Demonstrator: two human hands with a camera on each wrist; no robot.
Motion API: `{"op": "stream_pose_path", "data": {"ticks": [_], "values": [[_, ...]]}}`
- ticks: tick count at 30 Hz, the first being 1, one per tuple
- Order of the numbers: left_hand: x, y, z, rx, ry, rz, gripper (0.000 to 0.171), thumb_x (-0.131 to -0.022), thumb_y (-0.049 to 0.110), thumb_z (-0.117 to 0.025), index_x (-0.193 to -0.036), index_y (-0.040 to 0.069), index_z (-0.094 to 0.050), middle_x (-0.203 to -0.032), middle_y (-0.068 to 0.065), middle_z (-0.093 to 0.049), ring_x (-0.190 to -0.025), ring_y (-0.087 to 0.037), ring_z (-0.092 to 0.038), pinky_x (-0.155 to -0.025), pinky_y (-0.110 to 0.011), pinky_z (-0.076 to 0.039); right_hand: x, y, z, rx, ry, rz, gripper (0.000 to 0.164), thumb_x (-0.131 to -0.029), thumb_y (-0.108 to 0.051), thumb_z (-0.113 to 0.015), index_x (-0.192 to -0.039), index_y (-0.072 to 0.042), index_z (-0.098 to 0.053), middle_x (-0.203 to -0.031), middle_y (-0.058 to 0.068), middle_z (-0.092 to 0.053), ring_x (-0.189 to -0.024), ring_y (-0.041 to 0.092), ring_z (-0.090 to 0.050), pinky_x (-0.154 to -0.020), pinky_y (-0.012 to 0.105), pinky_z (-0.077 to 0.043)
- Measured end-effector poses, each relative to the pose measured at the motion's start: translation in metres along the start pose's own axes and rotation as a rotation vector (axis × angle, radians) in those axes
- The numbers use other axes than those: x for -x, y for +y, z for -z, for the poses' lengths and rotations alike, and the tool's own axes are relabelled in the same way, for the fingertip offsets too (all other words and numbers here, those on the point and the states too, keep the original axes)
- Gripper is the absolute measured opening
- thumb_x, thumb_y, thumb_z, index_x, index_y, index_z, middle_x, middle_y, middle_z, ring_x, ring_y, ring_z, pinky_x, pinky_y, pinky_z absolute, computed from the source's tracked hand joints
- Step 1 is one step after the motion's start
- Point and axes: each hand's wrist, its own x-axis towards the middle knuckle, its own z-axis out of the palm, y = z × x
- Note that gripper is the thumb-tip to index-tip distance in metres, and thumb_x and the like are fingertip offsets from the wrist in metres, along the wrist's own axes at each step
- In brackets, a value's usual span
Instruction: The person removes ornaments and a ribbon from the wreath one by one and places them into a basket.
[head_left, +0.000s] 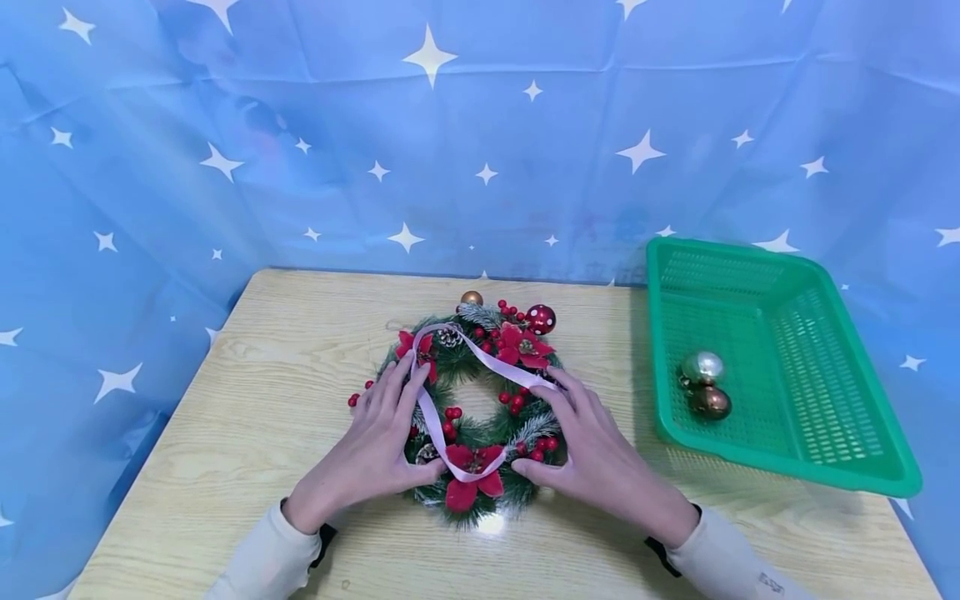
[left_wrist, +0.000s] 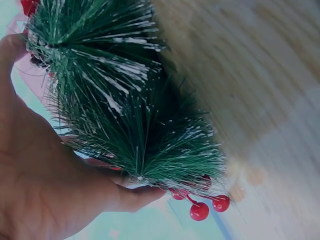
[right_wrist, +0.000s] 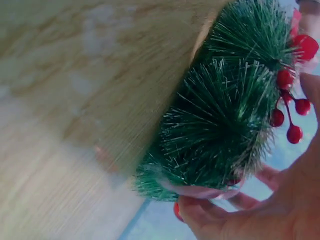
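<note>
A green wreath with red poinsettias, berries and pinecones lies on the table in the head view. A pale lilac ribbon loops over its top, crossing the lower flower. My left hand is spread along the wreath's left side, fingertips at the upper-left flower and thumb by the lower flower. On the other side my right hand has its fingers at the ribbon's right part, thumb well apart near the lower rim. Frosted green needles fill the left wrist view; berries show beside my right hand.
A green plastic basket stands at the right of the wooden table. Inside it lie a silver ball and a brown ball. A blue star-patterned cloth hangs behind the table.
</note>
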Motion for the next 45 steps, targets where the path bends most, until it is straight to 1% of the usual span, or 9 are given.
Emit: {"op": "stream_pose_path", "data": {"ticks": [4,9,17,25,29,32,36,41,45], "values": [[-0.002,-0.003,0.001,0.016,-0.019,-0.013,0.129,-0.083,0.057,-0.085,-0.176,0.011,-0.009,-0.182,-0.014,0.004,-0.162,-0.052,-0.007,-0.115,-0.085,-0.017,-0.001,0.003,0.004,-0.038,0.035,0.008,0.098,-0.092,-0.070,-0.078,-0.167,-0.019,-0.041,-0.178,0.008,-0.022,-0.158,0.042,-0.028,-0.109,0.081,-0.035],[-0.002,-0.006,0.005,0.058,-0.055,-0.018,0.128,-0.083,0.052,-0.086,-0.177,0.015,-0.007,-0.182,-0.011,0.005,-0.164,-0.049,-0.003,-0.118,-0.082,-0.016,-0.012,0.016,0.009,-0.078,0.068,0.062,0.089,-0.096,-0.059,-0.079,-0.165,-0.015,-0.044,-0.179,0.006,-0.022,-0.158,0.042,-0.028,-0.107,0.083,-0.036],[-0.002,-0.012,0.006,0.076,-0.063,-0.053,0.129,-0.079,0.044,-0.087,-0.177,0.015,-0.009,-0.182,-0.010,0.001,-0.164,-0.047,-0.006,-0.117,-0.083,-0.018,-0.027,0.026,0.007,-0.106,-0.034,0.086,0.083,-0.096,-0.061,-0.077,-0.165,-0.025,-0.047,-0.177,0.006,-0.025,-0.160,0.038,-0.026,-0.109,0.080,-0.037],[0.000,-0.011,0.006,0.039,-0.006,-0.076,0.128,-0.081,0.048,-0.086,-0.176,0.012,-0.009,-0.182,-0.012,0.001,-0.164,-0.049,-0.004,-0.114,-0.085,-0.017,-0.027,0.027,0.004,-0.034,-0.031,0.088,0.086,-0.096,-0.064,-0.076,-0.165,-0.021,-0.048,-0.172,0.007,-0.035,-0.155,0.037,-0.033,-0.111,0.074,-0.039],[0.003,-0.009,0.008,0.020,0.020,-0.075,0.122,-0.085,0.048,-0.082,-0.176,0.010,-0.011,-0.182,-0.014,0.000,-0.163,-0.051,-0.004,-0.113,-0.086,-0.018,-0.026,0.027,0.003,0.012,-0.024,0.082,0.087,-0.095,-0.067,-0.075,-0.164,-0.020,-0.049,-0.170,0.008,-0.037,-0.154,0.037,-0.034,-0.112,0.073,-0.039],[0.007,-0.008,0.012,0.022,0.041,-0.054,0.112,-0.091,0.047,-0.075,-0.176,0.012,-0.011,-0.182,-0.015,-0.001,-0.164,-0.049,-0.003,-0.114,-0.085,-0.016,-0.025,0.026,0.003,0.024,-0.019,0.073,0.088,-0.095,-0.069,-0.074,-0.164,-0.020,-0.049,-0.170,0.007,-0.037,-0.153,0.037,-0.034,-0.113,0.071,-0.038],[0.011,-0.004,0.014,0.028,0.109,0.010,0.101,-0.101,0.054,-0.065,-0.176,0.013,-0.013,-0.181,-0.017,-0.006,-0.165,-0.045,-0.006,-0.116,-0.081,-0.019,-0.022,0.023,0.000,0.035,-0.004,0.064,0.090,-0.095,-0.071,-0.072,-0.164,-0.018,-0.049,-0.168,0.008,-0.038,-0.153,0.038,-0.034,-0.116,0.070,-0.035],[0.012,0.008,0.009,0.041,0.152,0.133,0.106,-0.101,0.067,-0.065,-0.175,0.010,-0.017,-0.180,-0.019,-0.011,-0.162,-0.048,-0.016,-0.116,-0.080,-0.025,-0.018,0.017,-0.006,0.054,0.009,0.042,0.091,-0.096,-0.072,-0.071,-0.164,-0.017,-0.049,-0.168,0.011,-0.039,-0.153,0.038,-0.034,-0.115,0.070,-0.034],[0.011,0.018,0.004,0.018,0.156,0.201,0.113,-0.097,0.071,-0.067,-0.175,0.006,-0.018,-0.180,-0.020,-0.010,-0.160,-0.054,-0.017,-0.112,-0.082,-0.029,-0.014,0.010,-0.011,0.066,0.039,0.035,0.088,-0.095,-0.069,-0.073,-0.162,-0.016,-0.051,-0.165,0.014,-0.041,-0.150,0.039,-0.037,-0.109,0.070,-0.039]]}}
